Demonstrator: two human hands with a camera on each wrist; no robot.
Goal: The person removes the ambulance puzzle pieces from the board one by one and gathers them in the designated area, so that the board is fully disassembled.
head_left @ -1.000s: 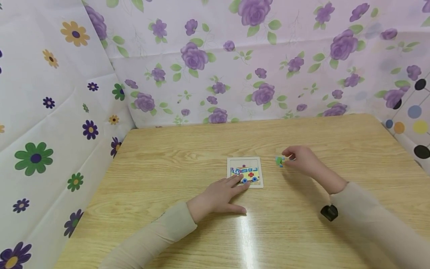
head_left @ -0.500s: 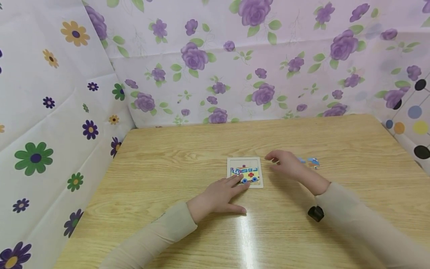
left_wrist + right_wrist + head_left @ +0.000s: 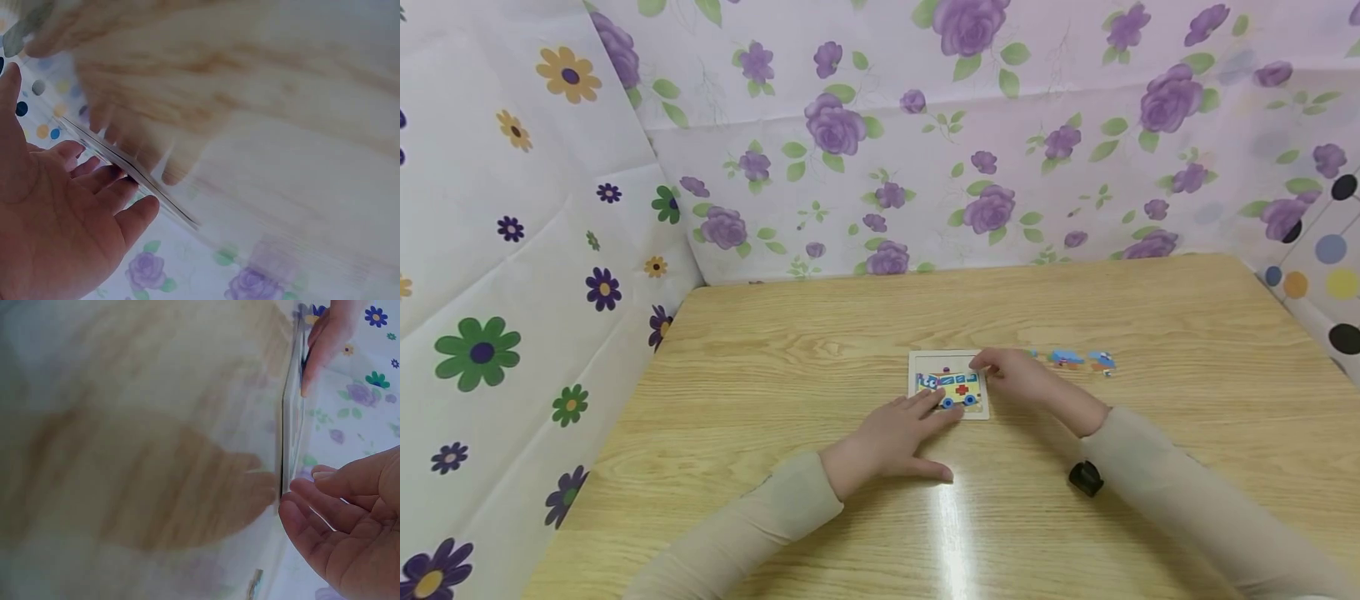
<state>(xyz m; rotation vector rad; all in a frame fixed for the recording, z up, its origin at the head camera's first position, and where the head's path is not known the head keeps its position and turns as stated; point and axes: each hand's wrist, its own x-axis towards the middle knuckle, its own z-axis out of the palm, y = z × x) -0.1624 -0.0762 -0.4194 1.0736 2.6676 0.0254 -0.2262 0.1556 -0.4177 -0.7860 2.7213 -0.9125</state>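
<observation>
The right hand (image 3: 1021, 379) has just come leftward across the pale wood-grain tabletop (image 3: 805, 333) to the right rim, near the upper corner, of the square, white-framed puzzle tray (image 3: 912, 375). That uncovers two loose, blue-and-orange flat puzzle pieces (image 3: 1065, 358) well to the tray's right. The left hand (image 3: 898, 433) stays put, fingers spread, its tips on the lower part of the tray's yellow cartoon ambulance picture (image 3: 962, 389). I judge the work is now centred on the tray and only part-way along, with pieces outside it.

The head view alone shows the ambulance; both wrist views catch the tray edge-on. The right wrist view shows the right fingers bent, thumb close to the index (whether they pinch a piece, I cannot tell), and a thin piece (image 3: 255, 584) lying apart from them. The left wrist view shows the left palm, hidden from above.
</observation>
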